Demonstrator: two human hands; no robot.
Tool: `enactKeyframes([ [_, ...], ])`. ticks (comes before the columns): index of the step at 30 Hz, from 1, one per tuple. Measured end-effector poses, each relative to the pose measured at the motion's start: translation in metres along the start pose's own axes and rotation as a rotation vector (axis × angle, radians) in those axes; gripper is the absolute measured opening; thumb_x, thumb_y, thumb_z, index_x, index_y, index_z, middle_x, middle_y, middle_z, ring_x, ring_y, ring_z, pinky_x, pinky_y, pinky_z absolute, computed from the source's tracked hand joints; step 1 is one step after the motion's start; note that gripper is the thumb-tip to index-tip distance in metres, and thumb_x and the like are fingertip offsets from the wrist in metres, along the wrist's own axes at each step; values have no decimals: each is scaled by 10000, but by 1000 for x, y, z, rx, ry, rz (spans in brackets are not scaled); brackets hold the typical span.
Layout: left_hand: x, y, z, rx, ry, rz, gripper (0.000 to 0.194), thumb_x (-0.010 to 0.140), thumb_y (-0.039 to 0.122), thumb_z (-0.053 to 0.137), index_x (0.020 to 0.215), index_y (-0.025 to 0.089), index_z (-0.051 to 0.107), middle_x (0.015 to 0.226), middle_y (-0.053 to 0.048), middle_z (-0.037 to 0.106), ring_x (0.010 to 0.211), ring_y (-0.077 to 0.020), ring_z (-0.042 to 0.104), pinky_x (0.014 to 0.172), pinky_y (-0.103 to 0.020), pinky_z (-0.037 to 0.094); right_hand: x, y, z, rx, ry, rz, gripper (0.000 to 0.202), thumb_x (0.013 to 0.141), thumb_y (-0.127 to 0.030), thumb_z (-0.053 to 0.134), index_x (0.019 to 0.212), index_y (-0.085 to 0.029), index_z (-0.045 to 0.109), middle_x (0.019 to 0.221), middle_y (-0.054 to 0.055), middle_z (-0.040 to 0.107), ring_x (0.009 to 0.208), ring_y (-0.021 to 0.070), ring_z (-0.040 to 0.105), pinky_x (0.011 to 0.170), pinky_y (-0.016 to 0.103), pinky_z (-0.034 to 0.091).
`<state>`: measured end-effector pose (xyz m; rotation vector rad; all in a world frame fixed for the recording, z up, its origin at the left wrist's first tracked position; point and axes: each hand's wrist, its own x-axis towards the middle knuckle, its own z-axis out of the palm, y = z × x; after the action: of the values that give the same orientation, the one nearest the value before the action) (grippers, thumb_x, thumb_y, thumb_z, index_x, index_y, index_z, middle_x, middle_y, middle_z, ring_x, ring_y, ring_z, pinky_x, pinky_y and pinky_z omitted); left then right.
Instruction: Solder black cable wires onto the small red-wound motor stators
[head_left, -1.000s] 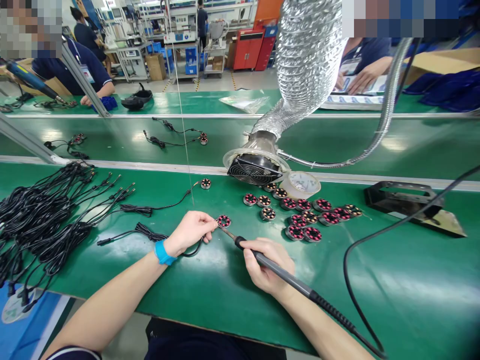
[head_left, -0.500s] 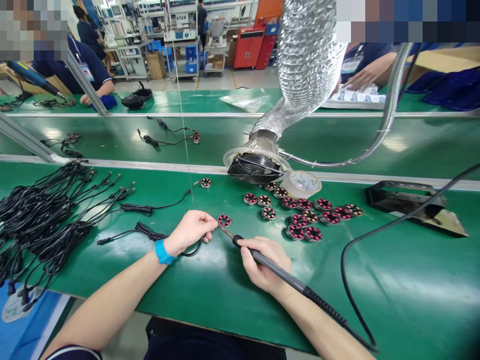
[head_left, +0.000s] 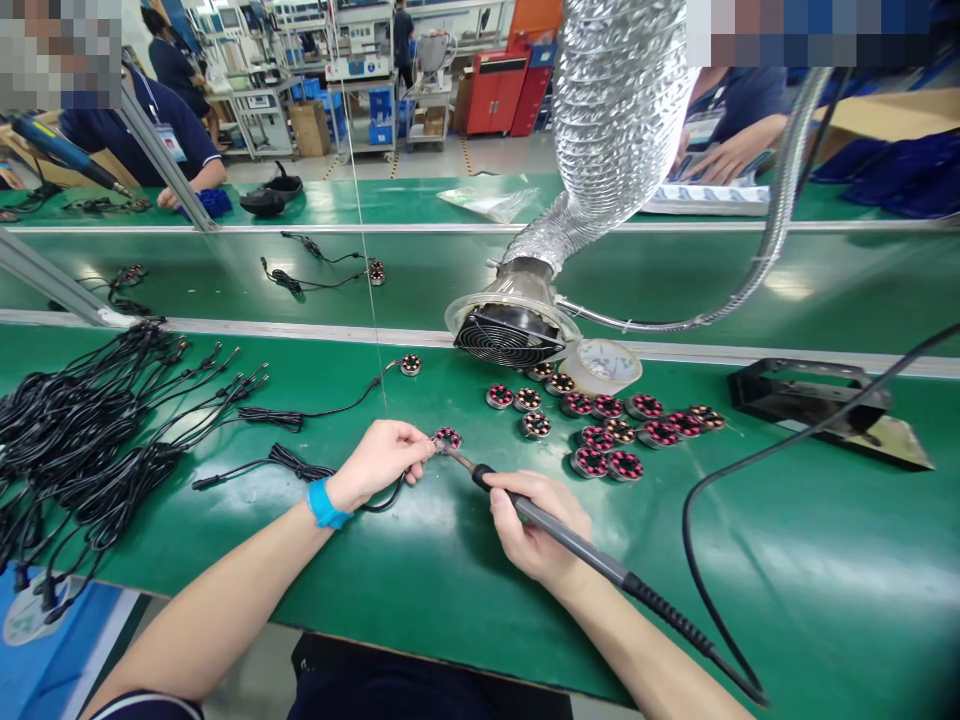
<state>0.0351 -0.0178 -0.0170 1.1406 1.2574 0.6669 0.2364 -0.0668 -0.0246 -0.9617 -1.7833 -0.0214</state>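
Observation:
My left hand point(head_left: 386, 458), a blue band at its wrist, is closed in a pinch on the end of a black cable point(head_left: 390, 500). Its fingertips meet the edge of a small round motor stator point(head_left: 448, 439) with red windings; the exact grip is hidden by the fingers. In my right hand point(head_left: 544, 525) is a soldering iron point(head_left: 559, 540), held like a pen. The iron's tip points up and left to the stator's near edge, close to my left fingertips. Another stator point(head_left: 410, 365), joined to a cable, lies just behind.
Several loose stators point(head_left: 607, 405) lie to the right. A heap of black cables point(head_left: 90, 420) covers the left side. A fume extractor point(head_left: 510, 335) hangs ahead, beside a round plastic tub point(head_left: 604, 368). A metal iron stand point(head_left: 817, 400) is at right. Co-workers sit across the bench.
The soldering iron and my right hand have shifted slightly right, its tip staying by the stator. My left hand keeps its place. Cabled parts on the strip beyond have slid left.

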Motion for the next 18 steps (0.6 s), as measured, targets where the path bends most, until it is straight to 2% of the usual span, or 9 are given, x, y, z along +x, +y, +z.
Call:
enactKeyframes([
  [11,0,-1,0,-3,-6,1,258,805,358,676,792,100,665,516,1,597,457,-90,531,497,-202,404,-1,-1,1,20,-17,17,133,854,-138,557,844,-220,661,669,1,741,521,147,687,579,262,585],
  [18,0,-2,-1,7,-13,11,274,811,372,674,801,98,677,520,-1,598,461,-92,527,498,-205,403,-1,-1,3,30,-35,7,107,871,-149,565,861,-221,644,653,-7,733,498,139,670,534,252,557],
])
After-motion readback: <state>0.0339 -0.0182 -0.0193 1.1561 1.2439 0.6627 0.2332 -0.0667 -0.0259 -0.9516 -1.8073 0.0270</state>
